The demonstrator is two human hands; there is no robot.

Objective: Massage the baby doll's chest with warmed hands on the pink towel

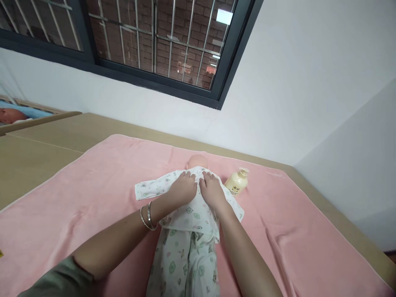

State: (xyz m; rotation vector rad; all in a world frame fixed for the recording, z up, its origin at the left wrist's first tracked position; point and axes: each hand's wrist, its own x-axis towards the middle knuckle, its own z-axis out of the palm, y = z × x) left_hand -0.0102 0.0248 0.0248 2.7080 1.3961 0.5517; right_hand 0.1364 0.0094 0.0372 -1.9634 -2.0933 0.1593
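A baby doll lies on its back on a pink towel, head toward the wall. It wears a white printed top and matching trousers. My left hand rests palm down on the doll's chest, fingers near the collar, with two bangles on the wrist. Beside it, my right hand also lies flat on the top near the collar. Whether the fingers pinch the fabric is unclear. A cream lotion bottle lies just right of the doll's shoulder.
The towel covers a beige table set against a white wall under a barred window. At the far left edge is a wooden cot with another doll inside. The table's right edge runs diagonally at the right.
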